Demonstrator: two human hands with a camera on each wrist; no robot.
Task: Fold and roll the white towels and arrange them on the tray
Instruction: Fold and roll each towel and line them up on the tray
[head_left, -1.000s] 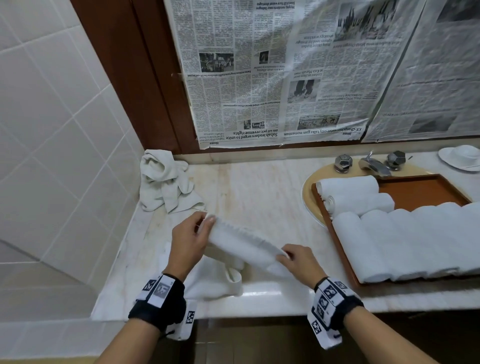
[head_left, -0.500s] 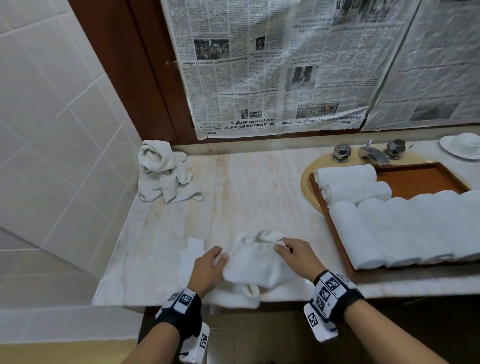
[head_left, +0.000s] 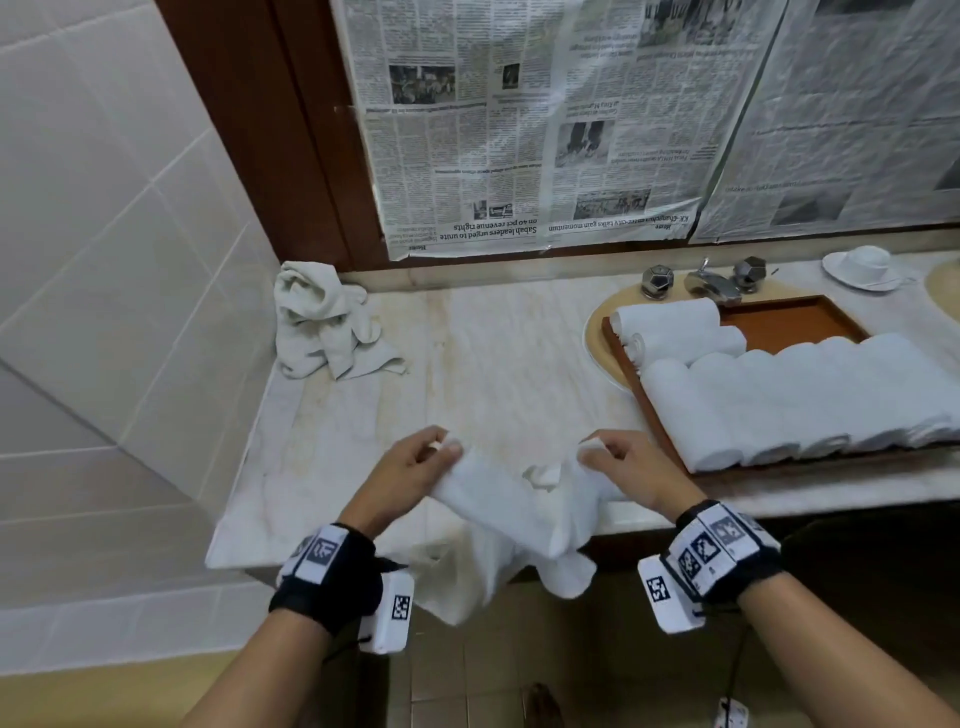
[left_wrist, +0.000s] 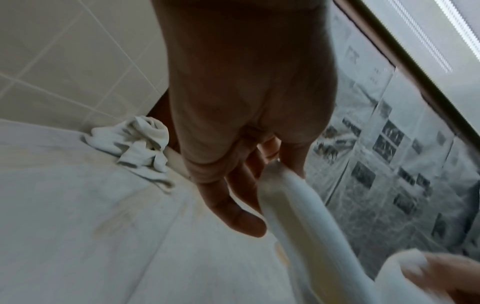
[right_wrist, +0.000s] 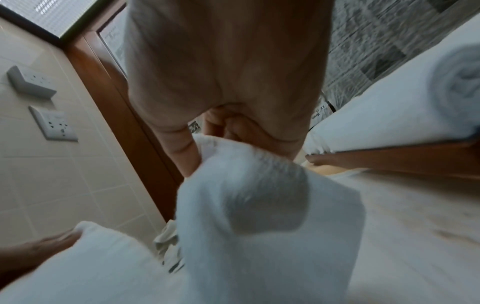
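A loose white towel (head_left: 511, 525) sags between my two hands at the counter's front edge, its lower part hanging past the edge. My left hand (head_left: 415, 467) pinches one top corner of the towel (left_wrist: 288, 207). My right hand (head_left: 618, 465) pinches the other corner of the towel (right_wrist: 244, 185). A brown wooden tray (head_left: 795, 319) sits to the right over the sink, carrying several rolled white towels (head_left: 769, 400). A crumpled white towel (head_left: 322, 319) lies in the back left corner of the counter.
The marble counter (head_left: 498, 364) runs from the tiled left wall to the sink. A chrome faucet (head_left: 709, 280) stands behind the tray. A white cup on a saucer (head_left: 862, 265) is at the far right. Newspaper (head_left: 545, 119) covers the mirror.
The towel was bunched on the counter under both hands half a second ago. Now the hands have spread apart and hold it up by its corners.
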